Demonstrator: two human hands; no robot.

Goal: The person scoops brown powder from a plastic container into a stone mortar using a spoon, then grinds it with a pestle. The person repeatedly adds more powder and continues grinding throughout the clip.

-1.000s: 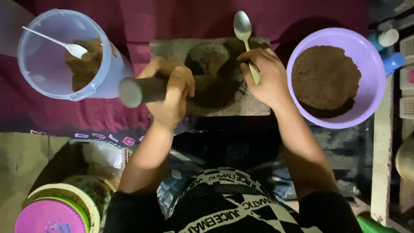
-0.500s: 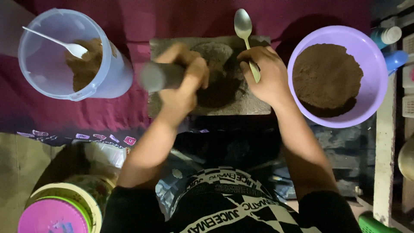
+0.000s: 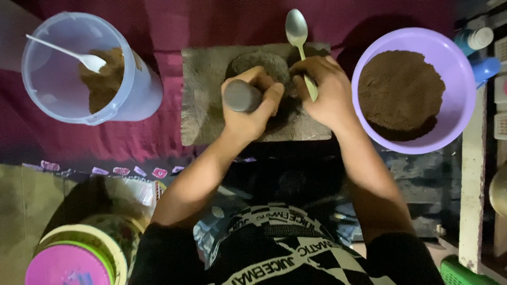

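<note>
Grey stone fills the left hand: its grip is wrapped tight around a thick cylindrical pestle, whose blunt end faces the camera and whose far end presses into a dark mound of paste on the flat grinding slab. The right hand has its grip narrowed around the handle of a metal spoon, bowl pointing away, fingertips resting at the mound's edge.

Judging by how things lie, the work looks well along: the lilac bowl just right of the slab holds a broad heap of brown ground powder, while only a small lump sits on the stone. Well to the left, a clear plastic jug holds a little brown material and a white plastic spoon.

All rests on a maroon cloth. At lower left stands a round tub with a pink lid and yellow-green rim; its label is too blurred to make out.
</note>
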